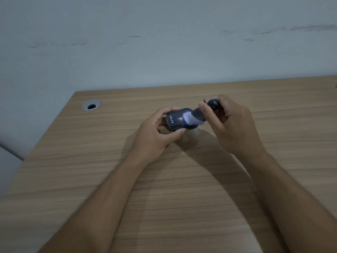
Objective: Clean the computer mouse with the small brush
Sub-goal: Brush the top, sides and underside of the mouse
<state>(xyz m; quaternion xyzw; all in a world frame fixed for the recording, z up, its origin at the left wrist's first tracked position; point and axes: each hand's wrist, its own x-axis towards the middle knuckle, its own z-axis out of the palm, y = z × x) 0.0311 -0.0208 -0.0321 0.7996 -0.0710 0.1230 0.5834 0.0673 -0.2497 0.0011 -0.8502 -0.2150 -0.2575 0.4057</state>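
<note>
- Well off to the left of your left hand [155, 132], a round metal cable grommet [91, 105] sits in the wooden surface [182, 198]; it is small, and its dark hole shows no detail.
- Your left hand is curled closed around the computer mouse [179, 119], thumb on the near side and fingertips wrapped over the far side, so the mouse's left end and underside are hidden behind your fingers.
- The mouse is dark with white lettering on the end nearest your left palm. It appears lifted just above the surface, though your hand blocks the view beneath it, so you cannot be sure.
- Between your two hands, the small brush [196, 115] meets the mouse: its pale bristles lie against the top of the mouse's right end and are smeared by blur.
- Your right hand [233, 125] is closed around the brush's dark handle, thumb pressing on its near side. Most of the handle is buried in your fingers; only a rounded dark end pokes out beyond them, with a thin dark strand that is too small to identify.
</note>
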